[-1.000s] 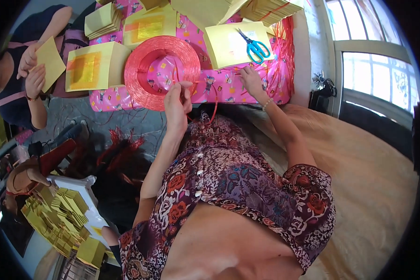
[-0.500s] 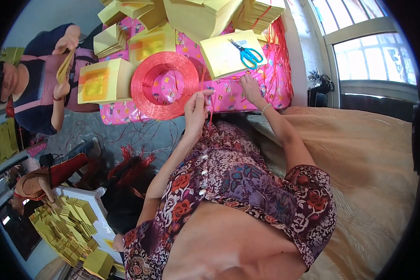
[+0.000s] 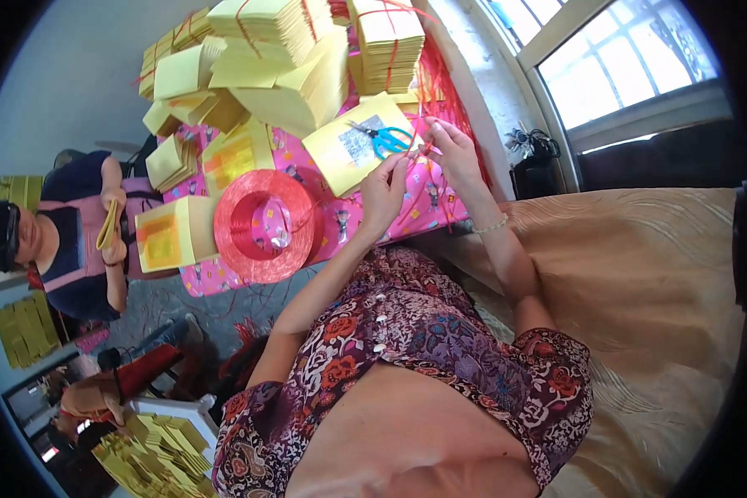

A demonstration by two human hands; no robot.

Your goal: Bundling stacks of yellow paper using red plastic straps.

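My left hand (image 3: 383, 192) pinches a thin red plastic string (image 3: 417, 143) at the edge of the table. Close beside it on the right, my right hand (image 3: 456, 158) also has its fingers closed on this string. Just beyond my hands, scissors (image 3: 388, 143) with blue handles lie on a yellow paper stack (image 3: 324, 158). To the left sits a big roll of red plastic string (image 3: 228, 224), flat on the pink patterned tablecloth (image 3: 340, 217). The fingertips are small here, so how the string runs between them is hard to see.
Yellow paper stacks (image 3: 266, 33) crowd the table's far side, some tied with red string. Loose red strands (image 3: 452, 91) hang at its right edge. Across on the left, a person (image 3: 75, 224) holds folded yellow paper (image 3: 108, 226). A beige-covered surface (image 3: 631, 274) lies right.
My left hand has moved right and away from me, up to my right hand, which is now raised with string in its fingers. The view has shifted. The other person's paper is lower.
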